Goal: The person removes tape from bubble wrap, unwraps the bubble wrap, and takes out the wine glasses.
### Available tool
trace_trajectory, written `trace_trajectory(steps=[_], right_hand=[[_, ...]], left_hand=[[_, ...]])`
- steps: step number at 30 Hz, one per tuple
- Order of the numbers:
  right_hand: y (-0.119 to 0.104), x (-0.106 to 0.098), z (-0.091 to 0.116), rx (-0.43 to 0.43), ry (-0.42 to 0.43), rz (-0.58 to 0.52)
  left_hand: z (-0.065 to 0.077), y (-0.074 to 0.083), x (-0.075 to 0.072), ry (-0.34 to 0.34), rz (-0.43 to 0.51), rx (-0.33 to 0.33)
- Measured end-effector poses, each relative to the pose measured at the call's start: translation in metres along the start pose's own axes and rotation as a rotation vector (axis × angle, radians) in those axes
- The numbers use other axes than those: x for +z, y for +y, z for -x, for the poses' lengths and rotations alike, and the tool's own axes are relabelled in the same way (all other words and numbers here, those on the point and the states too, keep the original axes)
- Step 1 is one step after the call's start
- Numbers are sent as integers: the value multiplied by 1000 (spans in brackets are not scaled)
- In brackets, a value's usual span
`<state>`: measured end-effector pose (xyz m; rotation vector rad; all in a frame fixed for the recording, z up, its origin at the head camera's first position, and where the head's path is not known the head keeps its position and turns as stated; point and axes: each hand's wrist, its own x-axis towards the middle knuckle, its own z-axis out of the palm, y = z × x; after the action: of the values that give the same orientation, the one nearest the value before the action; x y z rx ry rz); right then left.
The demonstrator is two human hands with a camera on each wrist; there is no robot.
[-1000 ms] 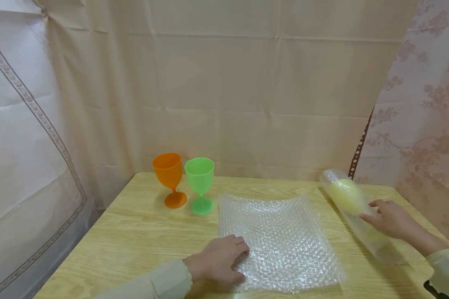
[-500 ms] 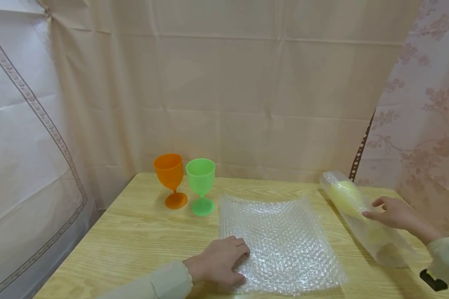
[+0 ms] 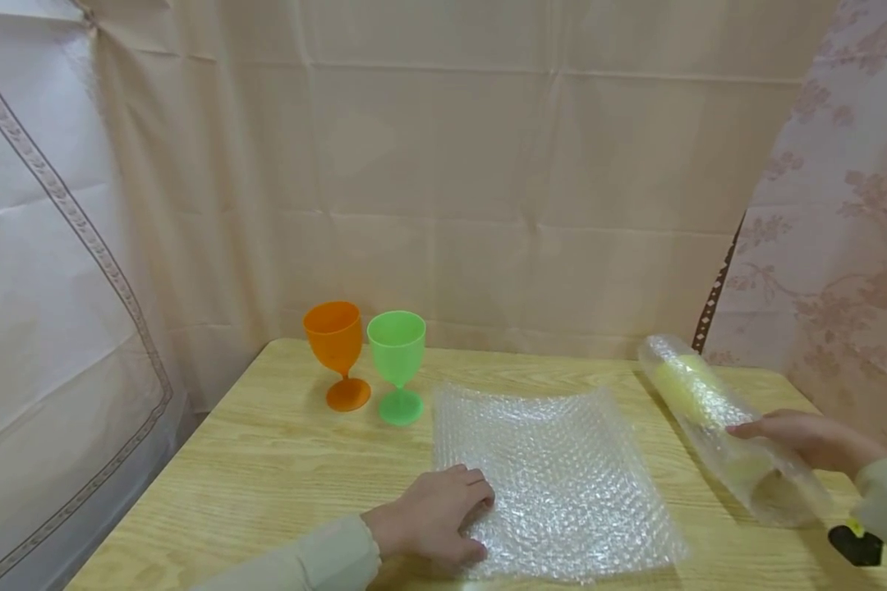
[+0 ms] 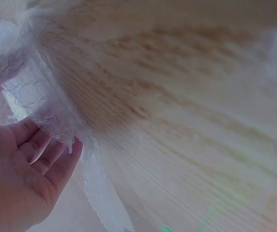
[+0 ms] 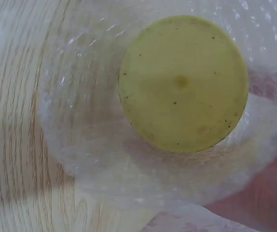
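Note:
On the wooden table (image 3: 266, 492), a flat sheet of bubble wrap (image 3: 547, 484) lies at the middle. My left hand (image 3: 436, 517) rests on its left edge, fingers loosely bent; in the left wrist view the fingertips (image 4: 73, 152) touch the sheet's edge. To the right, a yellow goblet (image 3: 683, 386) lies rolled inside a tube of bubble wrap (image 3: 739, 460). My right hand (image 3: 809, 435) grips this tube from its right side, thumb on top and the other fingers mostly hidden. The goblet's round base (image 5: 182, 87) shows inside the tube's near end in the right wrist view.
An orange goblet (image 3: 334, 336) and a green goblet (image 3: 397, 349) stand upright side by side at the back left. Behind the table hangs a beige curtain (image 3: 451, 164). A floral curtain (image 3: 850, 271) borders the right side.
My right hand has gone from touching the wrapped goblet with spread fingers to gripping the tube lower down. The tube's near end has shifted slightly to the right. My left hand stays put.

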<state>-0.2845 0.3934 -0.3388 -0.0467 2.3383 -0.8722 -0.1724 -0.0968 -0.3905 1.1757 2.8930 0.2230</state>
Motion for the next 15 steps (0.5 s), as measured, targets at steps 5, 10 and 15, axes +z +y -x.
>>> trace_trajectory(steps=[5,10,15], right_hand=[[6,-2,-1,-28,30,-47],[6,-1,-1,-4,6,-97],[7,3,-3,5,-88,-240]], left_hand=[[0,0,-1,-16,9,-13],[0,1,-2,-15,13,-12],[0,1,-2,-14,16,-10]])
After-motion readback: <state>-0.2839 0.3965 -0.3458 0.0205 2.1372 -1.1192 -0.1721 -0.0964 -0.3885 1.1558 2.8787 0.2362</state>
